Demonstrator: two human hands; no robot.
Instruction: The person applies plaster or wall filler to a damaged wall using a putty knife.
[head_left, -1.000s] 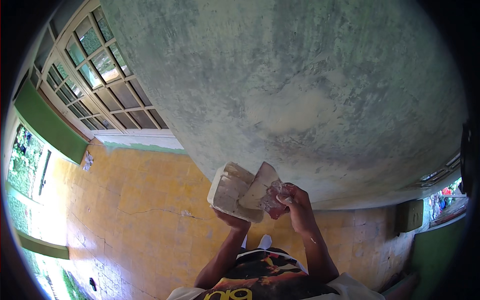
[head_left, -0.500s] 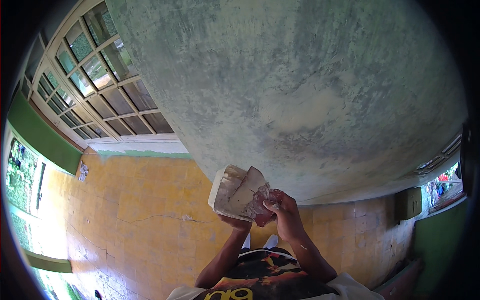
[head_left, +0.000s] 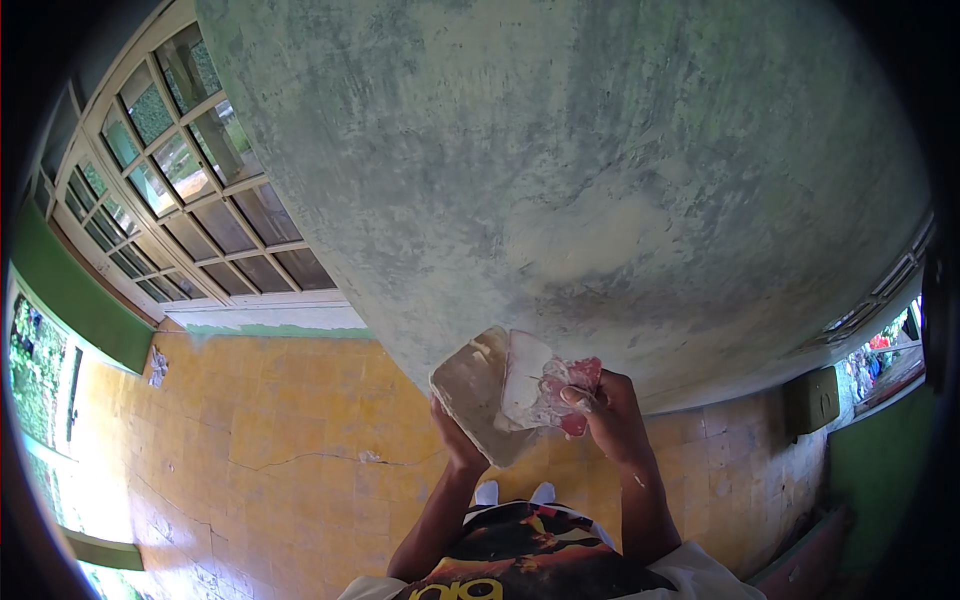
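My left hand (head_left: 450, 435) grips a pale plastic tub (head_left: 462, 395) smeared with putty, holding it by the underside and left side; the tub is tilted. In my right hand (head_left: 610, 410) is a scraper (head_left: 525, 370) with a pale flat blade and a red, putty-caked handle. The blade lies over the right part of the tub; whether it touches the inside, I cannot tell. Beyond both hands is a mottled grey-green wall (head_left: 420, 130) with a paler patch of filler (head_left: 590, 225) on it.
A multi-pane white door (head_left: 200, 250) stands at left, beside a green low wall (head_left: 80, 290) and bright openings. The yellow tiled floor (head_left: 280, 430) has cracks and a crumpled item (head_left: 158, 367). An olive box-like object (head_left: 810, 400) is at right, near another opening.
The scraper has swung rightward, its red handle now higher. The tub has turned and tilted, my left hand showing along its left side. The view has shifted slightly.
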